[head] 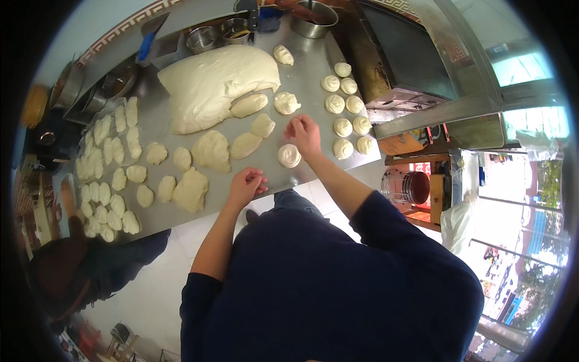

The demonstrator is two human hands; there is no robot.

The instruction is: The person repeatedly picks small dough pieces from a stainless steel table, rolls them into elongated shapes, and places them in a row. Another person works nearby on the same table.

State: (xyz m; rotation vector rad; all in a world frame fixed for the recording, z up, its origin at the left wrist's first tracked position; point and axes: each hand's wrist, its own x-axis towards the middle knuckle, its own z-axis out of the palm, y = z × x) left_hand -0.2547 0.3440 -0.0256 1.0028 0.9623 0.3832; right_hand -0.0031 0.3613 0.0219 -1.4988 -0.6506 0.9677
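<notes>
My right hand [305, 135] hovers over the steel worktable [316, 54], fingers loosely bent and no object visible in them. Just below it lies a round swirled dough piece [289, 156], and a rougher folded one [287, 103] is above. Near the front edge, my left hand [245, 186] is half curled, thumb and fingers slightly apart, with nothing seen inside. Left of it are flat dough pieces [192, 190]. A dough strip [246, 145] joins a smaller lump [263, 125] beyond my left hand. Behind these spreads a large dough slab [217, 86] with an oval piece [249, 105] at its edge.
Rows of swirled dough rounds [343, 127] sit along the right side. Small oval pieces [104, 208] crowd the left end, beside another person [90, 262]. Metal bowls [202, 40], a pot [314, 22] and a blue-handled scraper [145, 47] line the back. A dark oven-like appliance [402, 50] adjoins the table.
</notes>
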